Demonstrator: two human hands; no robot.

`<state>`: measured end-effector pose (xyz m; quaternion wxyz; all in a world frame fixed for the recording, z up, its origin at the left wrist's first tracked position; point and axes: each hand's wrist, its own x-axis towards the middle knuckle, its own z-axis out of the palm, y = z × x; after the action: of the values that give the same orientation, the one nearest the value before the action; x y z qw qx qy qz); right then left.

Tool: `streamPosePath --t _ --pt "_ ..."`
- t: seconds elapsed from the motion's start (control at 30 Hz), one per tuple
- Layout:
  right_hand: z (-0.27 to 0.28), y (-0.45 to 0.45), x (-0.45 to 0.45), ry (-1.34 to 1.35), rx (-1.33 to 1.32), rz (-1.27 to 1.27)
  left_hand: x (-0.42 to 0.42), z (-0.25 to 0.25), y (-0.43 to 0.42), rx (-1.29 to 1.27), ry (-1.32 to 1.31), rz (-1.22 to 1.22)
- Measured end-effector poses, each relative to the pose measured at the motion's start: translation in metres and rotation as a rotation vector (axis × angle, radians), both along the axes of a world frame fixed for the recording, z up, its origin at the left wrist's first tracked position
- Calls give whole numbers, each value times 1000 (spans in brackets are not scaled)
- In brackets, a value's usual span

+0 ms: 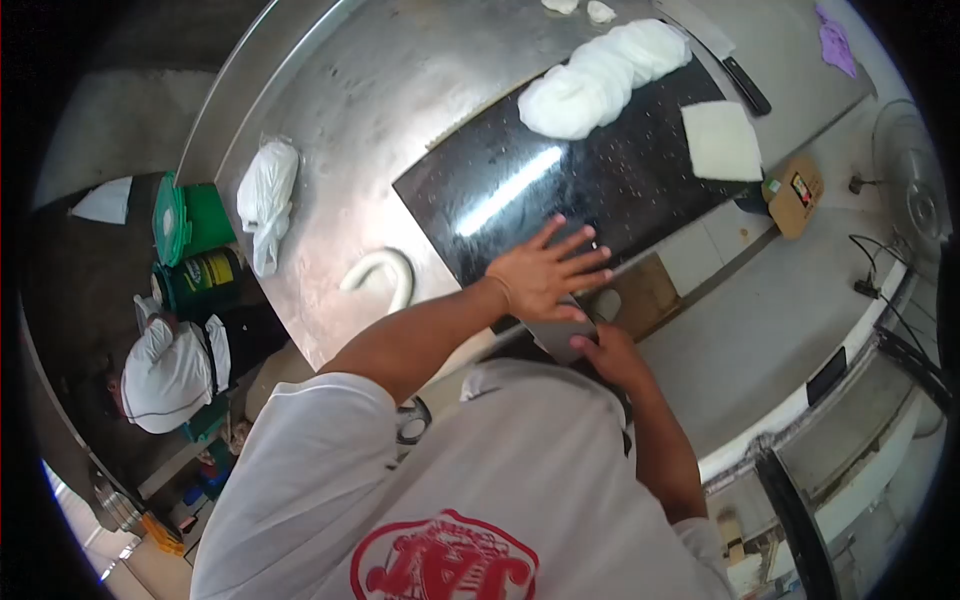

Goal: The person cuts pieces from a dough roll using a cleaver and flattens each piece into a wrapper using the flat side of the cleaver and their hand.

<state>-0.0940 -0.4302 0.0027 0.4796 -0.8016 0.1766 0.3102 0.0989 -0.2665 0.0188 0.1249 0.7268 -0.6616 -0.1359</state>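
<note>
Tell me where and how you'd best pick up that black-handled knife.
Probably by the middle of the handle, coming from the near side: the knife lies with its handle uncovered and nearer the wearer, while the blade points away.

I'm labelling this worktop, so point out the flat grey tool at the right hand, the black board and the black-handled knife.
Flat grey tool [560, 340]: head view, middle of its flat face.
Black board [640, 190]: head view, bare dark surface.
Black-handled knife [737, 73]: head view, handle, near the blade.
</note>
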Motion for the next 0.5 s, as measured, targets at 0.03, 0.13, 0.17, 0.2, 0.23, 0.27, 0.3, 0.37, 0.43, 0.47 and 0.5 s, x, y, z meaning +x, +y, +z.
streamPosePath --t 0.03,0.13,0.17,0.2,0.23,0.27,0.3,0.37,0.43,0.47,0.5 --pt "-5 -6 4 -118 28 -56 5 2 -2 15 20 -33" --pt "17 -21 23 -68 55 -86 24 1 -24 1 -45 -47" --pt "27 -38 49 41 43 -12 41 3 -36 30 -98 -15" --pt "29 -45 67 9 31 -16 56 0 -46 2 -112 12" --pt "29 -48 77 54 68 -82 66 3 -50 0 -132 9" --pt "31 -48 77 115 104 -152 70 4 -55 -22 -158 49" --pt "37 -41 63 132 103 -159 64 3 -57 -41 -164 90" --pt "48 -11 30 26 185 -157 38 5 -33 -25 -77 6" --pt "31 35 -9 -333 -89 -182 21 13 -8 148 45 -404" --pt "21 35 -10 -496 -236 -195 30 6 -18 145 50 -412" --pt "10 35 -10 -645 -407 -217 31 -1 -26 84 -20 -413"
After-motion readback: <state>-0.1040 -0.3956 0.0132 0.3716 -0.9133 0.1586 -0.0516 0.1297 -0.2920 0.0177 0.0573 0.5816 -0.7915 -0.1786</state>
